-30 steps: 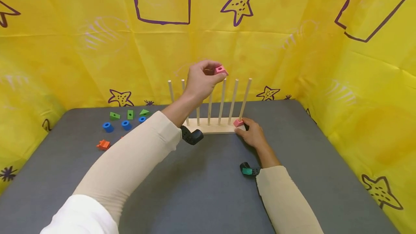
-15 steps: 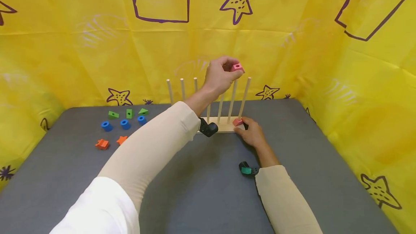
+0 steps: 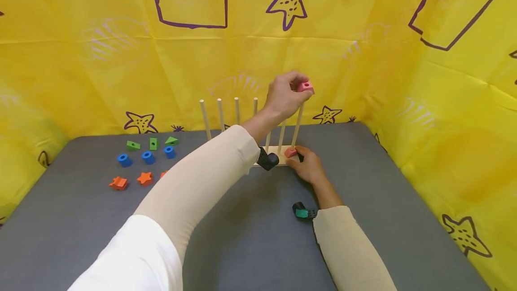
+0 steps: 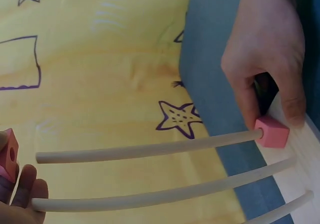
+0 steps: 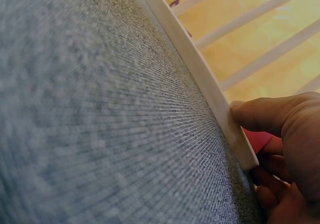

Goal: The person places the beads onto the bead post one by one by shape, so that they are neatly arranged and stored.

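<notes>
A wooden peg board (image 3: pixel 278 160) with several upright pegs stands at the back of the grey table. My left hand (image 3: pixel 300 91) pinches a pink cube (image 3: pixel 305 86) with a hole, right at the top of the rightmost peg (image 3: pixel 298 122). In the left wrist view the pink cube (image 4: pixel 9 154) sits at that peg's (image 4: pixel 150 150) tip. A second pink block (image 3: pixel 290 152) sits at the foot of the same peg. My right hand (image 3: pixel 308 165) grips the board's right end, thumb on its front edge (image 5: pixel 200 69).
Left of the board lie green blocks (image 3: pixel 151 143), blue cylinders (image 3: pixel 147 157) and orange star pieces (image 3: pixel 133 178). Yellow cloth walls (image 3: pixel 444 102) with purple drawings enclose the grey table (image 3: pixel 250 237) at the back and sides.
My left hand has carried the pink cube rightward from above the middle pegs to the top of the rightmost peg. The right hand has stayed on the board's end.
</notes>
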Demonstrator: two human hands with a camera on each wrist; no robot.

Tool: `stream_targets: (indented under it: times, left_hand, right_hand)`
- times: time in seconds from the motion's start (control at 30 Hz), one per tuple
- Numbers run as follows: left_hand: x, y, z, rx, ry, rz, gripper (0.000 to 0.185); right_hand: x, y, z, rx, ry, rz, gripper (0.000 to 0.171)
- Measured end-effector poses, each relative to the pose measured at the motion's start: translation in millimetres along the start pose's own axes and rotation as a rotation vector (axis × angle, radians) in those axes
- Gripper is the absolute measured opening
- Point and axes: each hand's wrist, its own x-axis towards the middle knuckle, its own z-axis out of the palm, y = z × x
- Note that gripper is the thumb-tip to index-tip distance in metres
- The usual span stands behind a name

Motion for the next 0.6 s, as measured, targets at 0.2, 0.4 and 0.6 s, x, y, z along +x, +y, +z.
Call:
stream_targets:
  times: [0.2,0.4,0.6]
  left_hand:
    - [0.2,-8.1,4.2,0.026,-0.011,-0.022,0.032]
    - [-1.8,-12.4,9.7,0.09,-0.037,-0.019,0.035]
    - [-3.5,-20.3,15.4,0.107,-0.019,-0.049,0.04]
  right_hand:
    - [0.2,0.3,0.9,0.006,0.013,0.005,0.055]
    - [0.7,1.4,1.5,-0.002,0.017,0.0,0.055]
    - [0.4,0.8,0.0,-0.013,0.012,0.011,0.056]
